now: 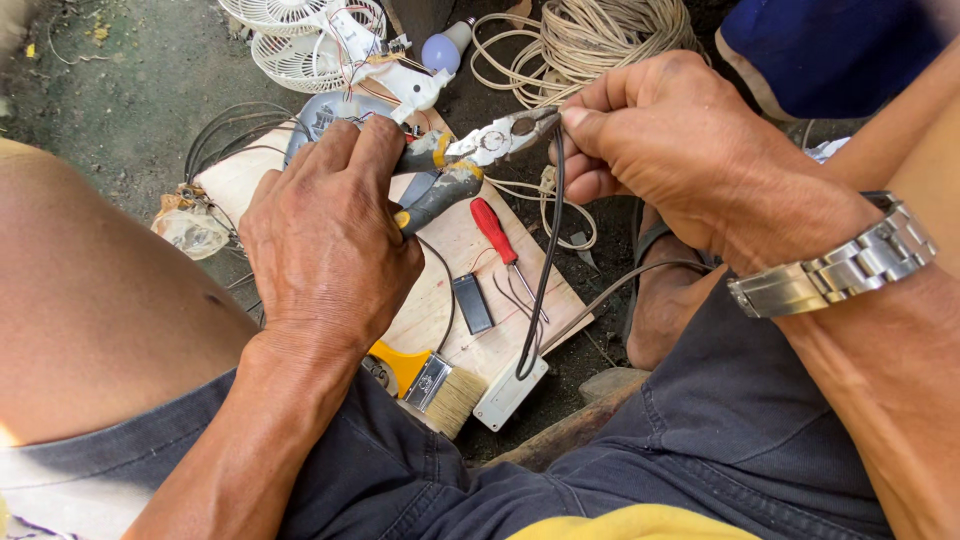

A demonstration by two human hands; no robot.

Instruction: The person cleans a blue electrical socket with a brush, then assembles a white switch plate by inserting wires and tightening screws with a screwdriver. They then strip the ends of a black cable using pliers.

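Seated over a wooden board (455,250), a person clenches the left hand (325,235) around the handles of grey-and-yellow pliers (470,160), whose tip meets the upper end of a black wire (548,260) pinched in the right hand (665,150) fingers. The wire hangs uncut and unstripped, so the work looks barely begun. A red screwdriver (493,228) and paintbrush (435,385) lie below. The jaw contact is partly hidden behind fingers; the fan parts (300,45) are cut off.
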